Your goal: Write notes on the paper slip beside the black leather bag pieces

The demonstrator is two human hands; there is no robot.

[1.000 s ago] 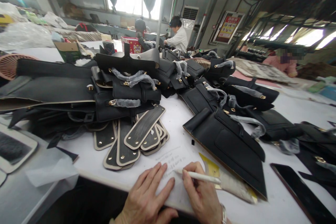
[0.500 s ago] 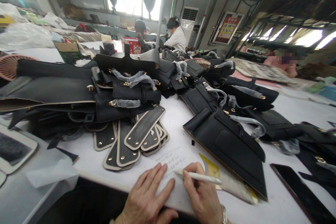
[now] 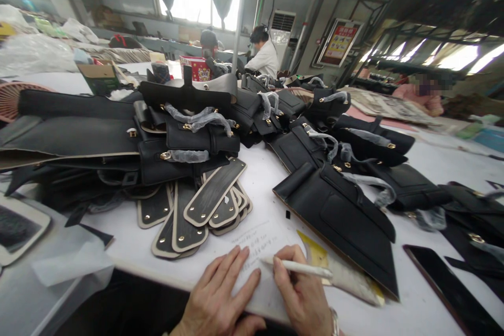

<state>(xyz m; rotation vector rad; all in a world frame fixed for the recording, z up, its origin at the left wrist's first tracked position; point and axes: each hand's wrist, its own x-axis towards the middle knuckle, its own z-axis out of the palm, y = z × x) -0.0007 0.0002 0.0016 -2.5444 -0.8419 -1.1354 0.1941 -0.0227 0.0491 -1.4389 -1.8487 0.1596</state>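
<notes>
White pen [image 3: 309, 269] lies in the grip of the right hand [image 3: 307, 296], over the near edge of the white table [image 3: 260, 173]. Farthest left of that grip, beyond the piled goods, shows the rounded pink cage [image 3: 16, 100]; nearer, also well to the left, lies a translucent sheet [image 3: 69, 268]. Beyond it is a heap of black bag pieces [image 3: 74, 134], some with wrapped handles. Between that heap and the grip, fanned dark strips [image 3: 214, 194] with pale edging and metal studs overlap one another. Just left of the grip, the left hand [image 3: 222, 294] rests palm down, fingers side by side, thumb spread away. Lines of handwriting [image 3: 258, 244] run from beside its fingertips toward the pen. The right hand's thumb and fingers pinch the pen; its tip points left at the writing, though I cannot tell whether it touches. Straight beyond the grip lies a small black scrap [image 3: 288, 214]. Just right of it, a yellow-and-white item [image 3: 346, 275] sits partly under a large black panel [image 3: 340, 210]. Farther right, well apart from the grip, is a dark phone [image 3: 449, 286].
</notes>
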